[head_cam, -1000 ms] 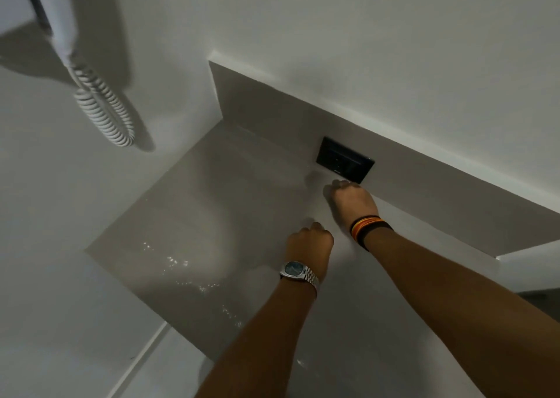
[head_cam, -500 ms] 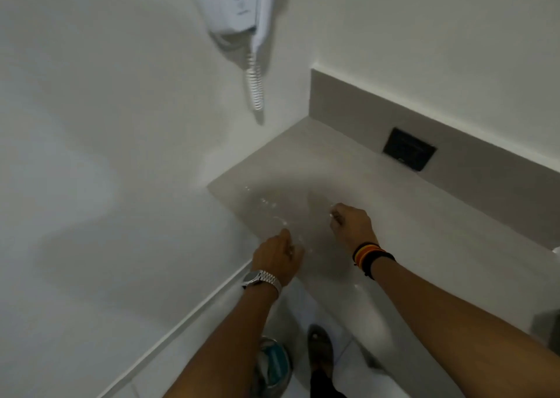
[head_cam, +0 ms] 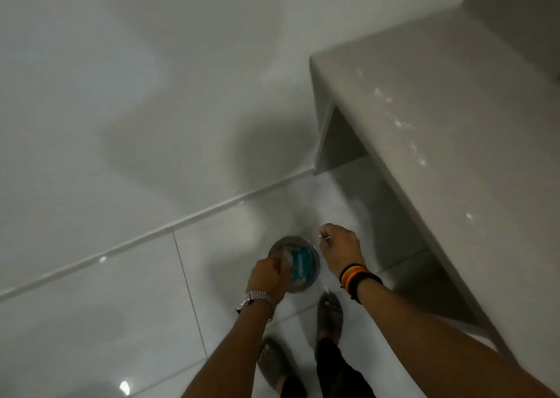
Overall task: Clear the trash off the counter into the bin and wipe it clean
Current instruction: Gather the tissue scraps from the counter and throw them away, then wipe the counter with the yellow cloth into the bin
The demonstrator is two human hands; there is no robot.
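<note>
While the left hand (head_cam: 268,273) hangs clenched over the bin (head_cam: 295,263) on the floor, the right hand (head_cam: 341,247) pinches a small scrap (head_cam: 325,236) beside the rim; let go early, it could miss.

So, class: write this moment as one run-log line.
stage: binning trash | left hand: over round metal bin | right hand: pinching small scrap beside bin | grey stone counter: wet spots

We see glossy white floor tiles (head_cam: 91,322) with thin grout lines and small light glints. A plain white wall (head_cam: 121,79) meets the floor at a white skirting strip (head_cam: 181,220). Soft shadows fall across the wall. A grey backsplash (head_cam: 515,19) sits in the upper right corner.
</note>
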